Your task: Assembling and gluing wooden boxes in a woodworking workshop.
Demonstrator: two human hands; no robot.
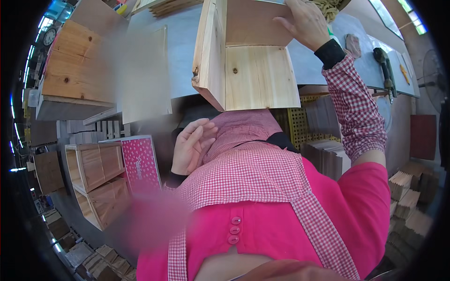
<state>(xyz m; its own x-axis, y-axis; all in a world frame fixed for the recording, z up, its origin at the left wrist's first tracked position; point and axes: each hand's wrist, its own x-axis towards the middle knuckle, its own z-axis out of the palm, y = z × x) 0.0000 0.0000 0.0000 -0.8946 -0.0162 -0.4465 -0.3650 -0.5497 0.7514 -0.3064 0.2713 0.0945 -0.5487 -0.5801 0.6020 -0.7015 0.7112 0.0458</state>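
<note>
An open-fronted box of pale knotty wood [262, 77] stands on the blue-grey worktable [183, 56], its near end jutting past the edge toward my apron. My right hand [307, 23] grips the box at its far right, thumb on the inner side; some fingertips run out of the picture. Low in front of my apron, left of the box, my left hand [192, 145] hangs in the air. Its fingers are loosely bent and slightly apart, and nothing shows in them.
At left stand a wooden box [77, 61] and a blurred pale board [145, 79]. Stacked wooden crates [101, 161] sit beside a pink patterned carton [140, 161]. A dark green power tool [385, 70] and a cloth [353, 45] lie on the table's right side. A yellow perforated crate [297, 122] is below.
</note>
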